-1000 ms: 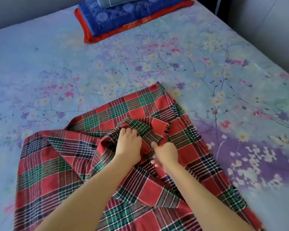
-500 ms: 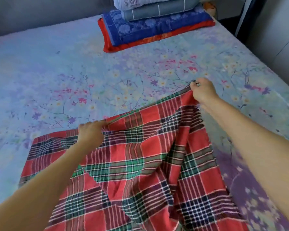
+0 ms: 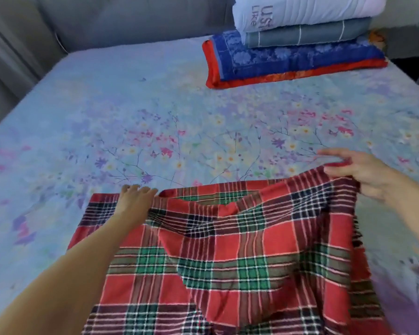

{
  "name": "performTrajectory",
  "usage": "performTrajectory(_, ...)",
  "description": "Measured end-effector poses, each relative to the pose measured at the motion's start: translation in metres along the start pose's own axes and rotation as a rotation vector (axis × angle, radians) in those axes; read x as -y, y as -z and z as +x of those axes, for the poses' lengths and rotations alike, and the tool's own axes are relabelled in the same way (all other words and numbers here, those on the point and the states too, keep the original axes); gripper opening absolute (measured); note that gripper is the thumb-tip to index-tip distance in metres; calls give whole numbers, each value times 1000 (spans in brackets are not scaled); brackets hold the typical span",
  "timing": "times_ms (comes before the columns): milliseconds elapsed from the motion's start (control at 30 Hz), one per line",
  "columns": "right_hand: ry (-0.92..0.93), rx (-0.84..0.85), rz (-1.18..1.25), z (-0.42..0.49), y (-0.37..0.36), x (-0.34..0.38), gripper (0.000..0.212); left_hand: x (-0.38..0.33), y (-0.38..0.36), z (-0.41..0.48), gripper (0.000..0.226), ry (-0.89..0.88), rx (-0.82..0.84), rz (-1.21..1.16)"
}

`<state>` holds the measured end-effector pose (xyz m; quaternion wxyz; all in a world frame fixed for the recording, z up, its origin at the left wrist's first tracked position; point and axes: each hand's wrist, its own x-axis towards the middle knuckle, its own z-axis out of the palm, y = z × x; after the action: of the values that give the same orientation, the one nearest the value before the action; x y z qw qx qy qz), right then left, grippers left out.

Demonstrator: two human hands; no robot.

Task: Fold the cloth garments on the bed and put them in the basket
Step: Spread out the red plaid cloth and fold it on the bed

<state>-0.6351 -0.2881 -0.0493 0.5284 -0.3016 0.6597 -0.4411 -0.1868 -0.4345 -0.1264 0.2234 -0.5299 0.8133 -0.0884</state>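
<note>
From the head view, your plaid cloth [image 3: 228, 262] lies on the bed [image 3: 131, 117], spread toward you over the flowered sheet, its far edge running between your two hands. Your left hand [image 3: 134, 201] rests on the far left part of that edge with fingers straight and lying flat, pressing the fabric down rather than curling round it. Your right hand [image 3: 363, 172] is at the far right corner, which is lifted a little off the sheet; the thumb and fingers appear to pinch the corner, though motion blur keeps the grip from being certain.

As for progress, I judge you are early: the cloth shows one fold brought over and wrinkled in the middle, not yet a compact packet, and no basket is in view, so smoothing, further folds and the placing are all left.

Against half a second ago, your left hand has opened from a fist clutching the edge to a flat press, your right hand has carried its corner farther out to the right, and the far edge now lies lower and straighter. At the bed's far side the stack of folded bedding [image 3: 300, 39] shows more fully.
</note>
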Motion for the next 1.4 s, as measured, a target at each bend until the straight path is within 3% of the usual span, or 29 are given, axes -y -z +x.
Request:
performTrajectory(67,53,-51,48,12,10,7,81,16,-7,10,43,-22,72,99)
performTrajectory(167,-11,-177,-115,22,11,-2,73,45,-16,11,29,32,191,210)
performTrajectory(233,-83,-352,-493,29,13,-15,42,64,-23,9,31,63,201,213)
performTrajectory(267,-115,-418,-796,38,14,-26,39,72,-25,8,31,95,189,199)
performTrajectory(333,-168,-551,-1333,51,1,-46,58,88,-30,6,32,152,186,176)
performTrajectory(400,-14,-636,-1564,51,-41,-45,41,90,-31,5,37,205,211,107)
performTrajectory(467,284,-498,-1565,53,-100,-47,28,97,-33,4,37,337,219,-33)
performTrajectory(533,440,-260,-1539,53,-160,-47,33,102,-36,4,37,497,194,-237)
performTrajectory(633,432,-155,-1579,67,-216,-56,45,104,-37,3,18,511,207,-371)
performTrajectory(700,374,-179,-1633,78,-236,-61,47,106,-38,1,15,505,174,-370)
performTrajectory(767,326,-174,-1676,84,-241,-67,38,111,-39,2,33,513,100,-344)
performTrajectory(900,353,-235,-1644,82,-232,-60,20,134,-41,6,7,529,62,-291)
performTrajectory(1033,400,-368,-1610,93,-240,-40,24,173,-25,17,17,633,-17,-269)
performTrajectory(1133,357,-290,-1625,105,-266,-54,25,189,-30,25,12,748,-33,-391)
performTrajectory(1267,408,-298,-1418,106,-272,-82,25,172,-59,22,30,878,14,-720)
performTrajectory(1333,502,-350,-1340,90,-258,-80,31,143,-64,20,36,806,-110,-581)
performTrajectory(1400,573,-411,-1273,70,-230,-79,33,103,-59,17,33,508,-370,-491)
